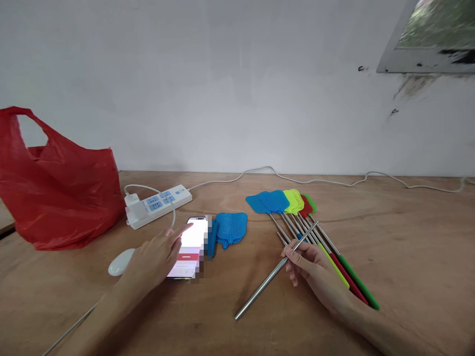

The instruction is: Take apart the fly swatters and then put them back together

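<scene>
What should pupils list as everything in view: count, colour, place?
Table: one, brown, underneath
Wall: one, grey, behind table
Panel: one, grey-edged, upper right
Bag: one, red, far left
Power strip: one, white, beside bag
Plug: at least one, white, on strip
Cables: at least two, white, wall and strip
Oval object: one, white, by left wrist
Thin strip: one, grey, lower left
Phone: one, screen white, left of centre
Loose swatter heads: count unclear, blue, beside phone
Swatters: several; blue, yellow, red, green; near right hand
Rod: at least one, silver, right hand
Left hand: one, at phone
Right hand: one, holding rod
</scene>
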